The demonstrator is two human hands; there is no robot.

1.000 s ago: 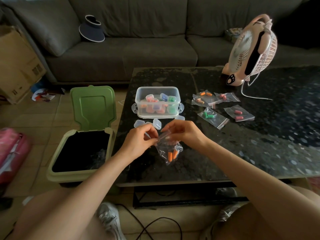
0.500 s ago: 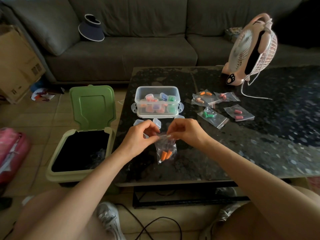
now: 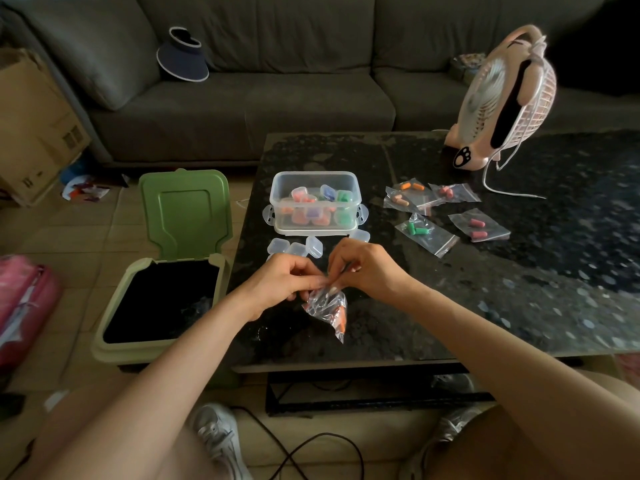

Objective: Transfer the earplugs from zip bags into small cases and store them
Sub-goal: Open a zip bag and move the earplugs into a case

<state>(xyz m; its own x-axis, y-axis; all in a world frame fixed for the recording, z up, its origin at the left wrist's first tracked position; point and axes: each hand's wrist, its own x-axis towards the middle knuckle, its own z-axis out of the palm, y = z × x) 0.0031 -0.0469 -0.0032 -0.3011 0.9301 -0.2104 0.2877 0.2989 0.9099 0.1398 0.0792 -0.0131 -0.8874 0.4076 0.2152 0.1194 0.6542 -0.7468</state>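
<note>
My left hand (image 3: 282, 280) and my right hand (image 3: 367, 268) pinch the top edge of one clear zip bag (image 3: 325, 306) from both sides, just above the dark table (image 3: 485, 306). Orange earplugs (image 3: 341, 315) hang in the bag's lower right corner. Several empty small clear cases (image 3: 296, 247) lie just beyond my hands. Behind them stands a clear storage box (image 3: 315, 181) holding filled cases with coloured earplugs. Several more zip bags lie to the right, with orange (image 3: 410, 187), pink (image 3: 446, 192), green (image 3: 417, 230) and pink (image 3: 478, 228) earplugs.
A green bin (image 3: 114, 341) with its lid up stands open left of the table. A pink desk fan (image 3: 505, 98) with its white cable stands at the table's back. A grey sofa (image 3: 277, 98) with a visor hat (image 3: 183, 55) is behind. A cardboard box (image 3: 31, 126) is far left.
The bag has swung and crumpled in my fingers, its earplugs shifting to the lower right corner. My hands have drawn closer together at its top edge.
</note>
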